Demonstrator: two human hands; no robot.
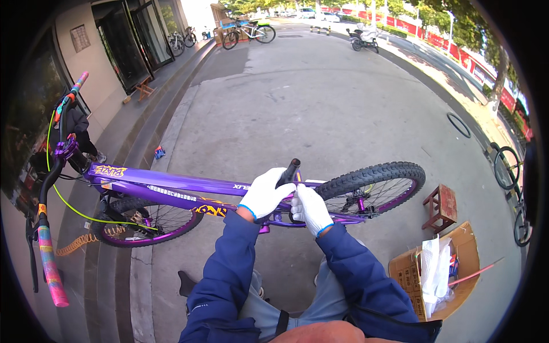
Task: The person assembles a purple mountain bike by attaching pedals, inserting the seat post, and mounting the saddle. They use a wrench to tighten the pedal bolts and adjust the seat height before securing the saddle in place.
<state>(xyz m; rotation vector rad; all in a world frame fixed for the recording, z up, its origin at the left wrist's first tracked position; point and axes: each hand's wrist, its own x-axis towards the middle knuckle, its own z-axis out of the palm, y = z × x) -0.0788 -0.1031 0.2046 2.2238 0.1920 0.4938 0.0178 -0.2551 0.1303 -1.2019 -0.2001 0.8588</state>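
A purple mountain bike [143,178] stands across in front of me, handlebar to the left and rear wheel [372,186] to the right. From its frame rises a bare black seat post [290,170] with no saddle on top. My left hand [265,193], in a white glove, closes round the lower part of this post. Just right of it, my gloved right hand [310,209] is closed at the top of the seat tube, its fingertips close to my left thumb. What the right fingers pinch is hidden.
A black saddle-shaped piece [186,283] lies by my left arm. To the right are a red wooden stool [440,207] and an open cardboard box [405,273] with packing material. Steps [140,128] run along the left; an orange coiled hose [77,244] hangs there. Other bicycles stand farther off.
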